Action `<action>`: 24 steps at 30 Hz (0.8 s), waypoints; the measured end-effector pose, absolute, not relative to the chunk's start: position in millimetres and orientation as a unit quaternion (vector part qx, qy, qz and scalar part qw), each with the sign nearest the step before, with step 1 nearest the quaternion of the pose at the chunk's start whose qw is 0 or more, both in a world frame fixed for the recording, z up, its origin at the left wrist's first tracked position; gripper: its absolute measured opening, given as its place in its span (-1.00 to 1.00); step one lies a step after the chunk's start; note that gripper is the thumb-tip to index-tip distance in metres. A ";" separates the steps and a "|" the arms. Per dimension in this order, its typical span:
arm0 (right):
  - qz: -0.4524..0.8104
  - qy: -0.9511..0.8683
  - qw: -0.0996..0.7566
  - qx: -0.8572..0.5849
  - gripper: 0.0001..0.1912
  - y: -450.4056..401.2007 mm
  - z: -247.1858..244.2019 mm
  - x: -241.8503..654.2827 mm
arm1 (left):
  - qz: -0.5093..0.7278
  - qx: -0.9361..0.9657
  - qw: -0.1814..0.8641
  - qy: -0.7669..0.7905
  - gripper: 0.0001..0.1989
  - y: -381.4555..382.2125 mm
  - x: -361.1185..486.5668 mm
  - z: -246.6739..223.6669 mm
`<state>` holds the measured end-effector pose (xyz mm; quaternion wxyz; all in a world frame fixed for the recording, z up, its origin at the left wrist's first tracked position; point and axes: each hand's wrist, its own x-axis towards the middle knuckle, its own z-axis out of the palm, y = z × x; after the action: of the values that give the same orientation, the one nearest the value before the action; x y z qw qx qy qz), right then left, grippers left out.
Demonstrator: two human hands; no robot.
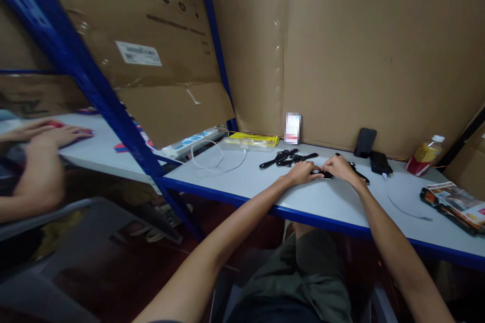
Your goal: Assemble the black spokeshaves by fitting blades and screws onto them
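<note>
My left hand (302, 172) rests low over the table, its fingers closed at a small black item (325, 174) on the white tabletop. Right beside it, my right hand (337, 167) is bent with its fingers pressed together at the same black item, whose shape is mostly hidden. Several glossy black pieces (278, 159) lie in a loose group just beyond my left hand. Another black piece (359, 173) sits to the right, partly behind my right wrist.
A lit phone (293, 128) leans on the cardboard wall. Farther right are a dark phone (365, 142), a black device (380, 163) with a white cable, a bottle (426, 155) and a packet (458, 204). A power strip (193, 142) lies left. Another person's hands (56, 133) work beyond the blue post.
</note>
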<state>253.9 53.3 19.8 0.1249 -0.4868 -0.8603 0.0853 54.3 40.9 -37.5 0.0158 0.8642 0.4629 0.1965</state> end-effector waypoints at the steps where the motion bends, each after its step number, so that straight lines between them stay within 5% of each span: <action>1: 0.075 -0.856 0.128 -0.496 -0.71 53.2 19.3 253.4 | 0.196 0.864 0.017 0.464 -0.52 41.1 54.4 -37.7; 11: -0.012 -0.832 0.105 -0.544 -0.69 47.1 20.5 253.7 | 0.196 0.861 0.022 0.469 -0.51 39.6 54.7 -35.4; 24: 0.032 -0.852 0.087 -0.515 -0.79 62.4 12.8 260.3 | 0.197 0.863 0.021 0.464 -0.52 38.8 54.0 -34.7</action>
<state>260.3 62.4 12.8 0.0868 -0.5146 -0.8524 0.0323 54.0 38.8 -34.7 0.0211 0.8632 0.4642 0.1974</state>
